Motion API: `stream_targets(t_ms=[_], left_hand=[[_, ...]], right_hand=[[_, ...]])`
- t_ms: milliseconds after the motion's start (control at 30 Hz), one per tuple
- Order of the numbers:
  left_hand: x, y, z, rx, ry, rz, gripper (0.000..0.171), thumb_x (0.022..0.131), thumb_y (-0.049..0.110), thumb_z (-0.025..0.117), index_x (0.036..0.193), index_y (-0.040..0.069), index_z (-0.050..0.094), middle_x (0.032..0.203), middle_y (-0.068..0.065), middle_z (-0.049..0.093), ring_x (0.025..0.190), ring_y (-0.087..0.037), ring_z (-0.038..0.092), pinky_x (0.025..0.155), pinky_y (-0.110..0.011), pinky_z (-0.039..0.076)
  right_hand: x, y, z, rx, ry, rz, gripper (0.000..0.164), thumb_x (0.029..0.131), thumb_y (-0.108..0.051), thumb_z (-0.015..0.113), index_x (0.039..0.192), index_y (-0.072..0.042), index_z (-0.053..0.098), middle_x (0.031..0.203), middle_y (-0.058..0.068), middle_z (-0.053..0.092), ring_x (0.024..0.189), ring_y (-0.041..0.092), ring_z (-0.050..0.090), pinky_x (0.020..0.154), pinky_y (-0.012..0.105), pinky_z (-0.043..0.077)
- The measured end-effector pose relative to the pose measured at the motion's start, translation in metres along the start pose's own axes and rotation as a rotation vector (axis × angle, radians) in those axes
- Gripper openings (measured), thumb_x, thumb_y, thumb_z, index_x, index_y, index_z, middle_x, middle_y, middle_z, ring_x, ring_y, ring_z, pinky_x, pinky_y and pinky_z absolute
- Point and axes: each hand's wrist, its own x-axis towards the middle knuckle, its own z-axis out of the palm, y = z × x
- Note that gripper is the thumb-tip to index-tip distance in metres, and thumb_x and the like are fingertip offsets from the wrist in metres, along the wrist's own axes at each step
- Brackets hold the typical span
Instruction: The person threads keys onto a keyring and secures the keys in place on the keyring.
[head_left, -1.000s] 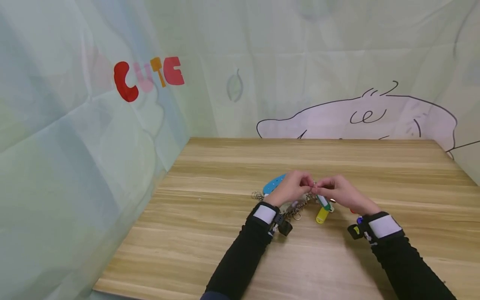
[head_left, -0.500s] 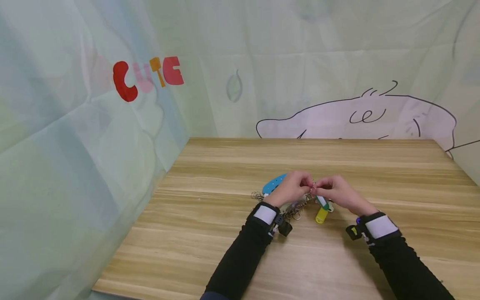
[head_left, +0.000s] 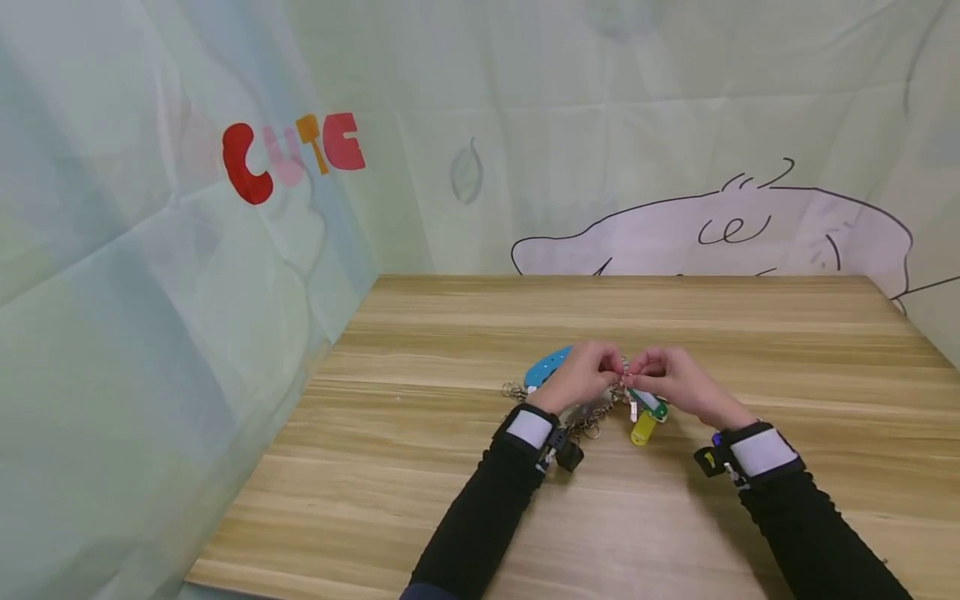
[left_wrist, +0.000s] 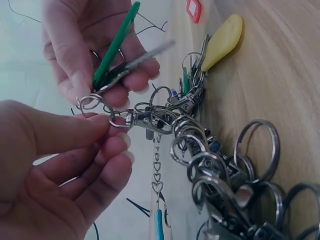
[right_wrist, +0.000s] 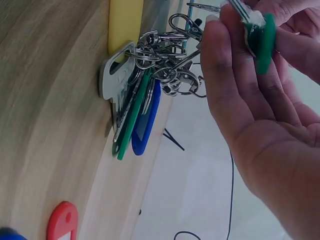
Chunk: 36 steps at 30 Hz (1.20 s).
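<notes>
Head view: we count two hands, the left hand [head_left: 577, 379] and the right hand [head_left: 686, 383], close together above one smooth, wood-grained table [head_left: 360, 483].
Left grip: narrow; we see thumb and index finger pinching the end of one shiny metal clasp [left_wrist: 145, 120].
Right grip: narrow too, pinching one round wire key ring [left_wrist: 92, 101]; one flat green tag [left_wrist: 117, 45] and one blurred key [left_wrist: 150, 54] lie by its fingers.
Key ring: off the table between the thumb tips, towards ten o'clock from the clasp; we cannot tell whether it is threaded on.
Bundle [left_wrist: 200, 142]: more than six rings overlap with clasps, too tangled for us to count exactly; all bare, glossy metal.
Chain [left_wrist: 157, 175]: one, with heart-shaped links, towards six o'clock from the clasp.
Hanging pieces: towards seven o'clock in the right wrist view, we count a second green tag [right_wrist: 134, 117], one slim blue tag [right_wrist: 146, 120] and one broad-headed key [right_wrist: 111, 82].
Yellow tag [head_left: 642, 429]: one, rounded, between five and six o'clock from the fingertips.
Red tag [right_wrist: 62, 220]: one, round-ended with a hole, at seven o'clock from the bundle.
Sky-blue piece [head_left: 546, 368]: one, dotted, at nine o'clock, partly behind the left hand.
Cloth [head_left: 420, 75]: creased fabric; we read four letters [head_left: 307, 127], "CUTE", towards ten o'clock.
</notes>
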Motion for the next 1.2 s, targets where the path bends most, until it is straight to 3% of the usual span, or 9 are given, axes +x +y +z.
stream_targets(t_ms=[433,767,967,1200], left_hand=[[0.0,-0.0012,-0.0007,-0.027,0.001,-0.016,0.007,0.086,-0.002,0.063,0.085,0.005,0.065,0.08,-0.004,0.067,0.067,-0.004,0.055,0.059,-0.013,0.044],[0.0007,-0.0011,-0.001,0.005,-0.015,-0.023,0.006,0.088,0.002,0.064,0.091,0.007,0.066,0.086,-0.003,0.069,0.074,-0.004,0.058,0.067,-0.012,0.046],[-0.0022,-0.0007,-0.0009,-0.032,-0.02,-0.001,0.01,0.088,0.0,0.063,0.095,0.007,0.065,0.086,-0.005,0.068,0.075,-0.005,0.059,0.068,-0.013,0.047],[-0.0015,-0.0015,-0.0011,-0.046,-0.03,-0.034,0.014,0.086,-0.003,0.062,0.096,0.007,0.063,0.087,-0.005,0.067,0.075,-0.007,0.059,0.066,-0.014,0.048]], right_hand=[[-0.0023,-0.0048,0.0029,-0.021,0.038,-0.024,0.012,0.089,-0.008,0.066,0.093,0.002,0.062,0.096,0.018,0.072,0.08,0.004,0.064,0.072,0.019,0.051],[0.0012,0.0005,0.0038,0.018,0.049,-0.001,0.017,0.088,-0.006,0.065,0.101,0.004,0.063,0.097,0.018,0.071,0.081,0.003,0.065,0.076,0.018,0.052],[-0.0001,0.0014,0.0042,0.049,0.045,0.049,0.019,0.089,-0.005,0.063,0.106,0.004,0.063,0.102,0.018,0.071,0.085,0.004,0.066,0.077,0.018,0.053],[0.0007,0.0009,0.0043,0.056,0.037,0.01,0.019,0.089,-0.004,0.062,0.106,0.006,0.063,0.1,0.019,0.071,0.085,0.005,0.067,0.077,0.018,0.053]])
